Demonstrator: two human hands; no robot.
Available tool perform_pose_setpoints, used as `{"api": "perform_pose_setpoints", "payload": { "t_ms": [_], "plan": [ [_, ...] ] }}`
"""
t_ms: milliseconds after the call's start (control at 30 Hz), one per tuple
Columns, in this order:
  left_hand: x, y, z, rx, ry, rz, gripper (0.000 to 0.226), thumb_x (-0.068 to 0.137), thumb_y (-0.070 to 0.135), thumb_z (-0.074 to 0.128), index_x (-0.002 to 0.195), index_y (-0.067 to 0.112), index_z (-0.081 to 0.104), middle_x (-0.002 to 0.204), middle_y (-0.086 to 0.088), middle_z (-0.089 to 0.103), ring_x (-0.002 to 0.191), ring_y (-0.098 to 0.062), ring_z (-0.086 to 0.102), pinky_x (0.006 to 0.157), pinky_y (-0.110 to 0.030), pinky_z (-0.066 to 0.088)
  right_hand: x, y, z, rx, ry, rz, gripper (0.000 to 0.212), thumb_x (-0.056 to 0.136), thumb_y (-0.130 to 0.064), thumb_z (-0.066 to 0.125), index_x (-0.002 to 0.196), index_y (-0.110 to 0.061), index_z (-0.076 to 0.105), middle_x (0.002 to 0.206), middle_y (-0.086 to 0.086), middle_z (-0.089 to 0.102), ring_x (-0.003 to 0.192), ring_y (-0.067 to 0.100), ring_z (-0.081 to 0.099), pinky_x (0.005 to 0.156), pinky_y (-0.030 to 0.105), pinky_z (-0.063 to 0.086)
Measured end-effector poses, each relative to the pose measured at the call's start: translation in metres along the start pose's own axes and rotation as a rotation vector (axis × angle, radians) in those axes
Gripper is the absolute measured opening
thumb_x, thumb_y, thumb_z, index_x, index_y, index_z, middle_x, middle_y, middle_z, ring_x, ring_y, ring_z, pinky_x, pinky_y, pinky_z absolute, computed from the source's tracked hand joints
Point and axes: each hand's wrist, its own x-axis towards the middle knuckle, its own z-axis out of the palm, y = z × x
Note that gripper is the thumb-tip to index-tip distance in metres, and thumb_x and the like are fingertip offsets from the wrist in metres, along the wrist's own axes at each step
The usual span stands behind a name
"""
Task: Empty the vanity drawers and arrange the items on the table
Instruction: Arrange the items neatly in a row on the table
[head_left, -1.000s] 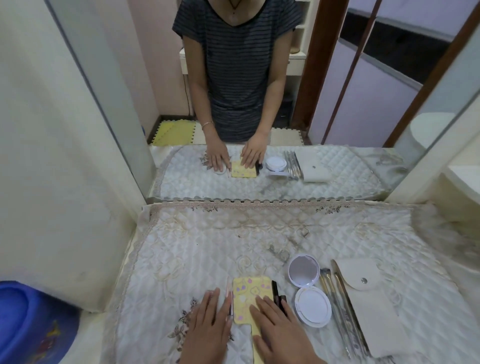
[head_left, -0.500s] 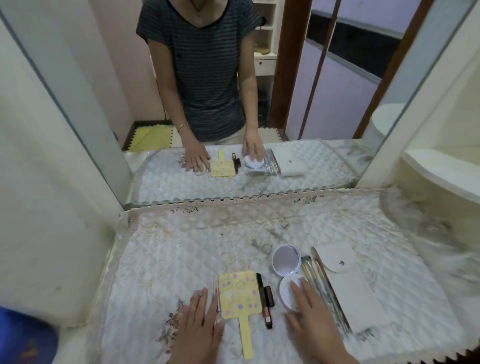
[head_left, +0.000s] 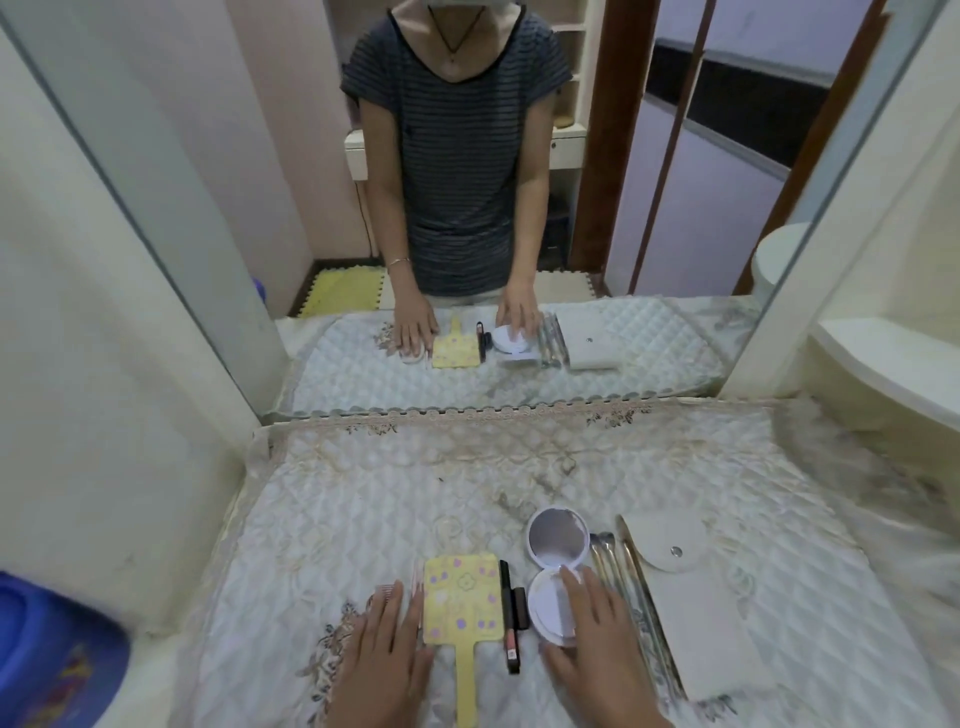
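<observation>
Compared to a second ago, the right hand slid off the yellow hand mirror and now lies flat, fingers spread, on the open white compact. The left hand hasn't budged, fingers loosely open just left of the mirror, covering something small I can't make out. A dark lipstick lies between mirror and compact; brushes and a cream pouch sit right of it. All rests on a quilted table cover before a wall mirror, blue tub at near left.
</observation>
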Motion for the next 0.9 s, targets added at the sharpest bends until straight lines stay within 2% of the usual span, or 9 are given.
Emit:
{"api": "perform_pose_setpoints", "payload": {
  "t_ms": [67,200,433,500,567,633,700,833,900],
  "plan": [
    [0.0,0.001,-0.001,-0.021,-0.012,-0.021,0.055,0.093,0.053,0.01,0.145,0.037,0.002,0.154,0.017,-0.015,0.142,0.0,-0.011,0.113,-0.018,-0.008,0.003,0.006,0.002,0.036,-0.024,0.016,0.07,0.055,-0.053,0.048,0.114,-0.016,0.049,0.101,0.001,0.07,0.093,0.017,0.041,0.072,0.029,0.055],
    [-0.001,0.0,0.0,0.003,-0.027,-0.042,0.054,0.092,0.054,0.008,0.144,0.038,0.008,0.154,0.019,-0.016,0.141,0.001,-0.014,0.112,-0.016,-0.011,0.004,0.01,0.002,0.109,-0.073,-0.028,0.069,0.056,-0.05,0.051,0.114,-0.013,0.049,0.102,0.003,0.068,0.097,0.013,0.042,0.083,0.019,0.033],
    [-0.003,-0.003,0.006,0.047,0.009,-0.021,0.057,0.093,0.054,0.007,0.145,0.034,0.001,0.154,0.015,-0.018,0.141,-0.002,-0.016,0.112,-0.018,-0.012,0.002,0.017,0.011,0.236,-0.113,0.012,0.073,0.058,-0.045,0.053,0.121,-0.008,0.048,0.112,0.007,0.064,0.105,0.014,0.047,0.093,0.02,0.037],
    [-0.003,-0.006,0.011,0.041,0.032,-0.007,0.057,0.093,0.053,0.007,0.145,0.033,0.0,0.154,0.015,-0.017,0.142,-0.003,-0.015,0.115,-0.021,-0.002,0.001,0.019,0.016,0.27,-0.096,0.041,0.078,0.06,-0.046,0.052,0.126,-0.004,0.048,0.124,0.008,0.057,0.112,0.009,0.037,0.096,0.026,0.039],
    [-0.001,-0.006,0.013,0.034,0.031,0.01,0.057,0.093,0.053,0.007,0.145,0.031,0.0,0.155,0.013,-0.016,0.142,-0.005,-0.015,0.113,-0.027,0.02,0.002,0.021,0.017,0.284,-0.082,0.041,0.077,0.061,-0.046,0.053,0.128,-0.008,0.045,0.128,0.0,0.05,0.112,0.008,0.037,0.09,0.025,0.045],
    [-0.002,-0.008,0.015,0.003,0.014,0.036,0.057,0.094,0.053,0.009,0.146,0.03,0.0,0.155,0.013,-0.015,0.142,-0.006,-0.014,0.114,-0.023,0.01,0.003,0.019,0.014,0.317,-0.069,0.026,0.075,0.06,-0.046,0.053,0.126,-0.012,0.043,0.125,-0.006,0.046,0.108,0.009,0.04,0.084,0.023,0.049],
    [-0.002,-0.008,0.015,-0.021,-0.007,0.043,0.058,0.094,0.053,0.012,0.146,0.03,0.002,0.155,0.013,-0.013,0.143,-0.006,-0.012,0.113,-0.017,-0.004,0.002,0.017,0.014,0.332,-0.112,0.059,0.076,0.06,-0.045,0.053,0.126,-0.007,0.047,0.126,0.001,0.053,0.109,0.008,0.039,0.087,0.026,0.047],
    [-0.002,-0.006,0.014,-0.019,-0.002,0.054,0.059,0.093,0.053,0.014,0.146,0.029,0.003,0.156,0.012,-0.011,0.144,-0.008,-0.009,0.114,-0.018,-0.004,0.006,0.022,0.011,0.275,-0.126,0.026,0.08,0.055,-0.047,0.058,0.125,-0.008,0.046,0.116,0.008,0.063,0.106,0.009,0.043,0.079,0.02,0.048],
    [-0.001,-0.005,0.015,0.014,0.047,0.08,0.059,0.093,0.052,0.014,0.146,0.028,0.003,0.157,0.01,-0.01,0.144,-0.009,-0.008,0.115,-0.019,-0.003,0.007,0.025,0.012,0.282,-0.155,0.027,0.09,0.054,-0.051,0.052,0.133,-0.008,0.04,0.129,0.007,0.053,0.118,0.016,0.045,0.09,0.027,0.047]
  ]
}}
